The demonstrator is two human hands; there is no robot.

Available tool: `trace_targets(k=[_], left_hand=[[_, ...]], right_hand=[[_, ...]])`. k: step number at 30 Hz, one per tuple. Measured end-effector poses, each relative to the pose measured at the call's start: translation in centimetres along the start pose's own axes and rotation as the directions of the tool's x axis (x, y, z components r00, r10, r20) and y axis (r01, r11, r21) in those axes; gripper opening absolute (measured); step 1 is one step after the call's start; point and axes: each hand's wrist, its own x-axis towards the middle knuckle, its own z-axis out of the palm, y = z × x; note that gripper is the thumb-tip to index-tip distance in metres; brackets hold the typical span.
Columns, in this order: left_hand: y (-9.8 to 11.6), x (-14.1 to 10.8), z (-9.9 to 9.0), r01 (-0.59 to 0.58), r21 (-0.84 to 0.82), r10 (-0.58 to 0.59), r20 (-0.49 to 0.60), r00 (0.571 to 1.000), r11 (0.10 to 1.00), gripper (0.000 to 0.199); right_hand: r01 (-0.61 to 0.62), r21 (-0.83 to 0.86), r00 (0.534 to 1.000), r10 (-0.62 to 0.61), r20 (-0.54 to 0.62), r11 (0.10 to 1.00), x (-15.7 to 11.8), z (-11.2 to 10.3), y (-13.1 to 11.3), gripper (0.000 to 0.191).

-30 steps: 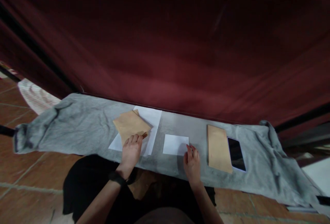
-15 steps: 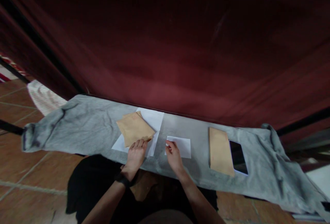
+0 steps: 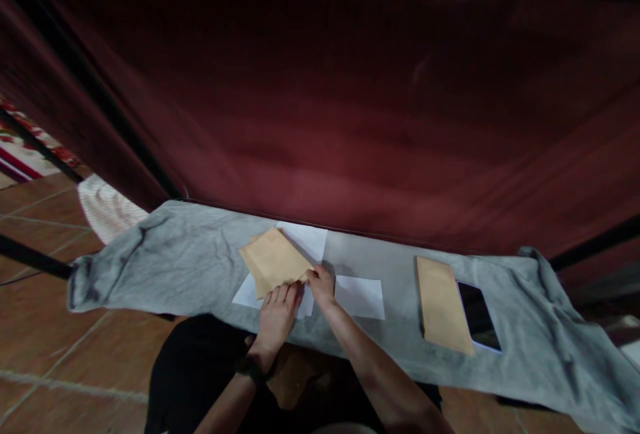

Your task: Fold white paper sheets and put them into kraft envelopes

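Pinching the envelopes [image 3: 277, 261] at their right corner, the right hand [image 3: 323, 283] is clamped there; the left hand [image 3: 278, 314] rests on their near edge, grip impossible to tell. They overlie white paper [image 3: 311, 241].

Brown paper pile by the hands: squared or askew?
Askew: lower edges of the brown paper pile stick out past its top piece.

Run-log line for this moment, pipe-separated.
left hand: at near edge of fanned tan paper stack | right hand: at its right corner | further right: white rectangular paper sheet, long tan paper stack, black-screened rectangular phone
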Motion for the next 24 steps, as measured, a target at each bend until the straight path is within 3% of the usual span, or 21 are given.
trace_targets(k=[4,8,10,13,16,19,24], left_hand=[[-0.6,-0.2,-0.5,0.064,-0.134,-0.086,-0.169,0.982,0.989,0.044],[-1.2,0.2,-1.8,0.02,-0.166,-0.052,-0.193,0.98,0.986,0.069],[-1.2,0.6,-2.5,-0.038,-0.129,0.019,-0.146,0.989,0.991,0.081],[-0.4,1.0,-3.6,-0.169,-0.107,0.163,-0.056,0.985,0.98,0.095],[0.9,1.3,-4.2,-0.273,-0.19,0.285,0.038,0.958,0.943,0.107],[2.6,1.2,-3.8,-0.286,-0.355,0.366,0.184,0.912,0.89,0.124],[5.4,0.6,-1.6,-0.219,-0.5,0.427,0.348,0.835,0.838,0.141]], right_hand=[[0.013,0.021,0.998,-0.012,-0.065,1.0,-0.4,-2.3,-1.2,0.021],[0.095,0.117,0.996,-0.094,-0.01,0.989,-1.3,-6.6,-2.3,0.021],[0.081,0.23,0.991,-0.102,0.083,0.97,-2.1,-9.3,-2.7,0.024],[-0.11,0.38,0.969,0.013,0.248,0.919,-3.9,-13.1,-3.0,0.033],[-0.306,0.451,0.918,0.135,0.372,0.838,-5.4,-16.0,-2.7,0.036],[-0.374,0.459,0.901,0.198,0.386,0.806,-6.5,-17.6,-1.7,0.029],[-0.369,0.351,0.909,0.257,0.328,0.861,-7.4,-18.3,0.9,0.021]])
